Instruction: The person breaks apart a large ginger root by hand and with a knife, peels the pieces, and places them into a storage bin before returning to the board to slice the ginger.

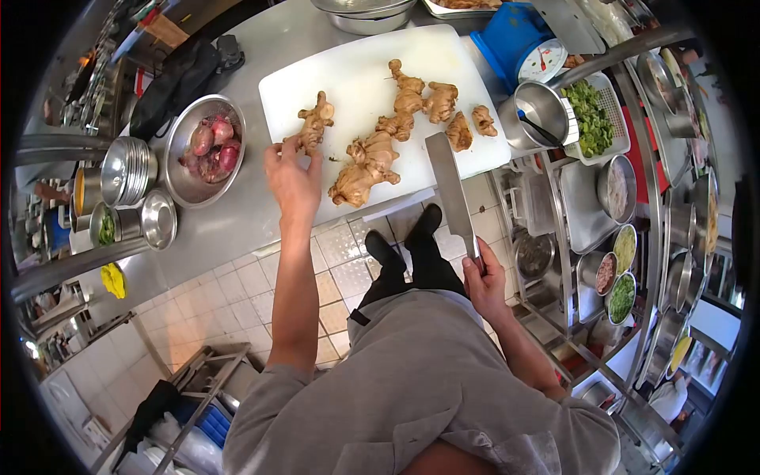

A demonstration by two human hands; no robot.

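Note:
My left hand [291, 178] is at the left front edge of the white cutting board [348, 79], its fingers closed on the lower end of a small ginger piece [317, 123]. In my right hand [484, 277] is the handle of a cleaver [450, 186]. Its broad blade points away from me, and its tip lies over the board's front edge beside the ginger pieces on the right [459, 132]. A large knobbly ginger root [366, 168] lies near the front of the board, and another long branching root [408, 99] lies behind it.
Left of the board stands a steel bowl [176, 150] of red onions [214, 142], with stacked metal bowls [128, 172] farther left. A steel pot [546, 107], a blue scale [507, 43] and a basket of chopped greens [590, 119] are at the right. Metal shelving stands along the right.

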